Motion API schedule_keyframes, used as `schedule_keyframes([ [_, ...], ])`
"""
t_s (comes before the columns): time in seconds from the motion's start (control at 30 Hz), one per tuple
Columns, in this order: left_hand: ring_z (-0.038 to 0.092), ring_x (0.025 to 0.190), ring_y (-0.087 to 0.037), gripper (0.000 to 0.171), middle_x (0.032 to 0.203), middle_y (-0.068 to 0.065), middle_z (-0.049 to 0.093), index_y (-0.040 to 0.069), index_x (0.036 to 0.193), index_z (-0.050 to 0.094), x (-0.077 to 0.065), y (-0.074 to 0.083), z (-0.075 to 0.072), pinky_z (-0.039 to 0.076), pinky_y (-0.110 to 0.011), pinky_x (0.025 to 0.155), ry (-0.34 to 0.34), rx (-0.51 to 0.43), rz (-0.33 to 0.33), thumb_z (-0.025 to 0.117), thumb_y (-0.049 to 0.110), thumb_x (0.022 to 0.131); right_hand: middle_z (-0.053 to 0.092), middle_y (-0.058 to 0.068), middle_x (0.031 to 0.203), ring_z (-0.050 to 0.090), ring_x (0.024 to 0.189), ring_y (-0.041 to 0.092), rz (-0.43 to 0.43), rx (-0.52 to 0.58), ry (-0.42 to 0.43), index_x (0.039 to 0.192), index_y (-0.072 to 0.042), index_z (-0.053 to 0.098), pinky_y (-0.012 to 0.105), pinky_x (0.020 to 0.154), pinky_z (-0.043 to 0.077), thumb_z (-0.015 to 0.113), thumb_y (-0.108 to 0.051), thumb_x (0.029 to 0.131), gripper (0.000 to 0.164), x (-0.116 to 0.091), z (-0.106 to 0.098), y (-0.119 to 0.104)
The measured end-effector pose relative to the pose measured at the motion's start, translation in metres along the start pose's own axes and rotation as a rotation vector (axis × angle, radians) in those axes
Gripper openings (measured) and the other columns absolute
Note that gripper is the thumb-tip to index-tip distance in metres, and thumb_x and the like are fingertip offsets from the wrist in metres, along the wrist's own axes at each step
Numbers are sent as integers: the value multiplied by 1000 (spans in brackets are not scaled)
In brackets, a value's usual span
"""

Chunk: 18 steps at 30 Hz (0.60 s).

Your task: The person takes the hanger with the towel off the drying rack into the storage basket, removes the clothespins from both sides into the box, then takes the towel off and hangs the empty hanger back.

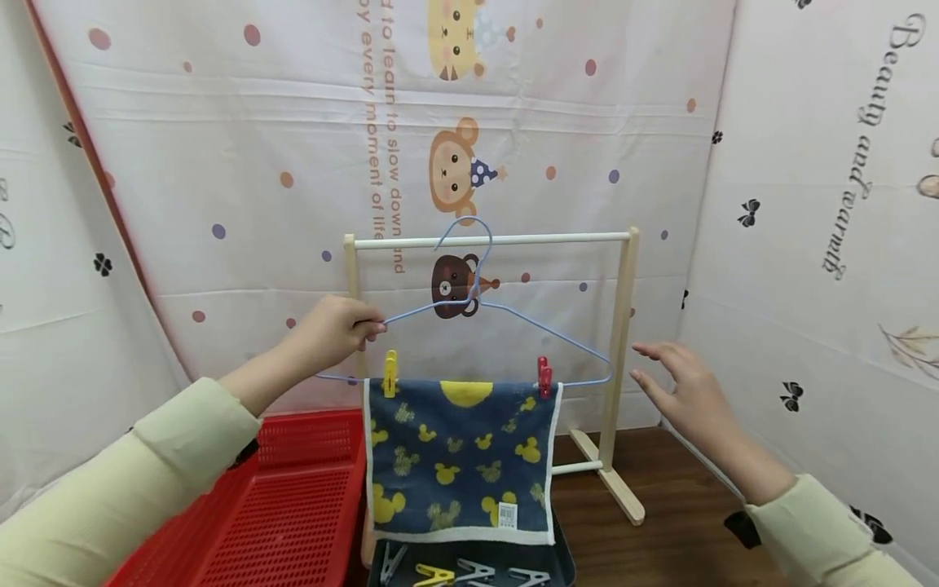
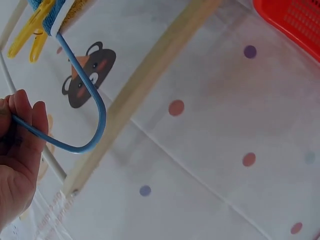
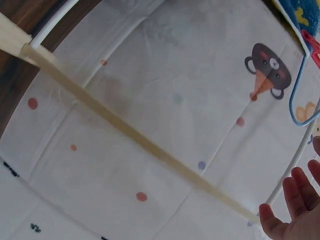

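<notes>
My left hand pinches the left shoulder of a blue wire hanger; the left wrist view shows fingers curled round the wire. From the hanger's lower bar hangs a dark blue towel with yellow mouse-head patterns and white edging. A yellow clothespin clips its left top corner, a red clothespin its right. The hanger's hook stands up in front of the rack's white top rail; whether they touch I cannot tell. Right of the hanger, my right hand is held in the air, holding nothing, fingers apart.
The drying rack has wooden posts and a foot on the brown table. At left sits a red plastic basket. Below the towel, a dark tray holds several clothespins. Printed cloth hangs behind.
</notes>
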<state>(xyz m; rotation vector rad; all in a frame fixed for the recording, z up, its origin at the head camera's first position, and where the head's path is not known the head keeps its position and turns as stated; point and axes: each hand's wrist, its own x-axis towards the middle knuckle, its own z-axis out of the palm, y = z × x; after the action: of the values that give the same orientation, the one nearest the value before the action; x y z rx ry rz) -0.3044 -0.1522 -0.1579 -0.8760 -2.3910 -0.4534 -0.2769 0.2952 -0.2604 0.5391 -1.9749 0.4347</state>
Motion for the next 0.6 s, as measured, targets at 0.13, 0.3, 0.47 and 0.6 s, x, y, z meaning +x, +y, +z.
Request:
schedule_keyframes([
  [0.13, 61, 60, -10, 10, 69, -7, 70, -2, 92, 77, -11, -2, -8, 51, -26, 57, 12, 21, -8, 68, 2, 95, 73, 19, 108, 64, 100, 35, -30, 28, -16, 121, 4, 69, 27, 88, 43, 78, 8, 80, 42, 4, 6, -10],
  [0.3, 61, 59, -10, 9, 68, -6, 69, -2, 90, 76, -25, -7, -15, 48, -22, 54, 39, 23, 5, 69, 3, 94, 73, 17, 113, 64, 104, 33, -34, 67, -56, 123, 0, 68, 39, 88, 49, 75, 1, 87, 37, 11, 14, -31],
  [0.47, 62, 57, -11, 7, 67, -5, 70, -3, 88, 76, -37, -9, -29, 48, -21, 54, 84, 50, 45, 72, 2, 92, 73, 15, 117, 66, 106, 33, -70, 130, -93, 126, -2, 68, 55, 86, 55, 71, -5, 93, 33, 23, 23, -55],
  [0.6, 63, 58, -12, 6, 68, -6, 70, -4, 90, 77, -43, -9, -42, 50, -21, 55, 107, 79, 42, 72, -1, 90, 72, 18, 117, 67, 106, 35, -91, 151, -99, 126, 0, 68, 57, 86, 56, 72, -5, 92, 35, 31, 29, -66],
])
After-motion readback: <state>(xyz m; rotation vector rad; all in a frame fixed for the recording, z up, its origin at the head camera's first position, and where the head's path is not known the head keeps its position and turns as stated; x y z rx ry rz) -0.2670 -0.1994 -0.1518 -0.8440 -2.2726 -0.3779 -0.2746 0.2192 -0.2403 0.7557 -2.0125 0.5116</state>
